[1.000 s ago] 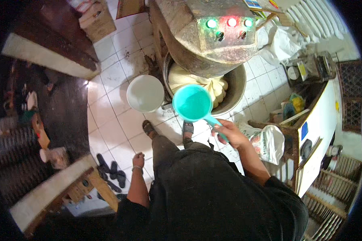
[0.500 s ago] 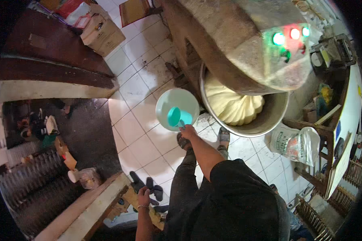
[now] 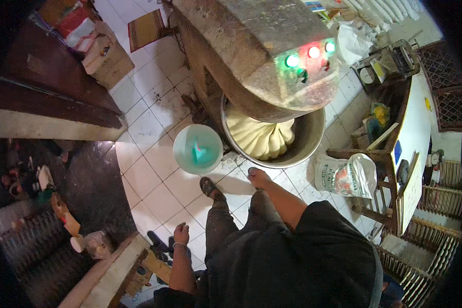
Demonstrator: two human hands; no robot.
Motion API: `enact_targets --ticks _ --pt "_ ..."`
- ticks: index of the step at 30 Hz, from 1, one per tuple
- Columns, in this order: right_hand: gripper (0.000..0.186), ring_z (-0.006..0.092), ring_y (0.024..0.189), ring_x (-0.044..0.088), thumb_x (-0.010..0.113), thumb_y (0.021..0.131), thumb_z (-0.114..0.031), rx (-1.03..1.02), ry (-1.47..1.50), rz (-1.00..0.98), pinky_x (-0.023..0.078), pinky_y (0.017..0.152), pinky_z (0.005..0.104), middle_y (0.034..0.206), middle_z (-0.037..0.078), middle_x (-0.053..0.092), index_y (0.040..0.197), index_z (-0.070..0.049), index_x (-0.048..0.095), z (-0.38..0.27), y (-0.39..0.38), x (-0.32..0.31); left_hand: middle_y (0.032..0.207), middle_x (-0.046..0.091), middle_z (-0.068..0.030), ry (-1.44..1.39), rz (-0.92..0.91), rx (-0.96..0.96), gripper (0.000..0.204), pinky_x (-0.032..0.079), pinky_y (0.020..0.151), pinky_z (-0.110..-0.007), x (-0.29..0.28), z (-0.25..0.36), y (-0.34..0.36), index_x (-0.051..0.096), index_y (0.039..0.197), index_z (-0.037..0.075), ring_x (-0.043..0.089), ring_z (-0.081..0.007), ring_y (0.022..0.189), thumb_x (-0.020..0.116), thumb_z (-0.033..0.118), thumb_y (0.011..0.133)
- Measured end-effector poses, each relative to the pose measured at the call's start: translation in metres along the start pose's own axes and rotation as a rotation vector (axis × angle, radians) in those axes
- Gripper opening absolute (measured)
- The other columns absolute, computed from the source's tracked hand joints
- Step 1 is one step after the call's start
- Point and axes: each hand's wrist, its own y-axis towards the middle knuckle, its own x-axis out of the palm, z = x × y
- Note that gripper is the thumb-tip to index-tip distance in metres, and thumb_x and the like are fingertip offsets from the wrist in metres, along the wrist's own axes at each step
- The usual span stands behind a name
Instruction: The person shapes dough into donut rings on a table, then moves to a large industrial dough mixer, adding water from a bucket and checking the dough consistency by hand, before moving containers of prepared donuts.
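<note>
My right hand [image 3: 258, 177] is beside the near rim of the steel mixing bowl [image 3: 318, 134], loosely open and holding nothing I can see. A mass of pale dough [image 3: 256, 134] lies in folds in that bowl, under the mixer head [image 3: 241, 56]. Left of the bowl, a white bucket [image 3: 178, 149] stands on the floor. Inside it is a turquoise dipper [image 3: 203, 154], apart from my hand. My left hand [image 3: 181, 233] hangs low at my left side, its fingers loosely bent and nothing visible in them.
White tiles [image 3: 156, 177] cover the floor. A white plastic sack [image 3: 344, 175] stands right of the bowl, against a wooden table [image 3: 410, 149]. Dark sandals [image 3: 159, 242] lie near my left hand. A cardboard box [image 3: 108, 61] is at the far left.
My right hand has let go of the turquoise dipper, which now lies in the bucket, and has moved right toward the bowl. My view has shifted, so the mixer appears further left.
</note>
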Motion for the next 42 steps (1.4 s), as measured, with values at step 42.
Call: enact_targets --ticks 42 --pt "0.040 0.0352 0.090 0.067 0.064 0.083 -0.039 -0.466 -0.442 -0.263 0.052 0.083 0.0424 0.095 0.021 0.070 0.096 -0.002 0.072 0.266 -0.061 -0.354 0.110 0.064 -0.0152 -0.157 0.288 -0.152 0.042 0.049 0.082 -0.040 0.739 -0.221 -0.342 0.063 0.116 0.005 0.061 -0.0276 0.097 0.049 0.035 0.091"
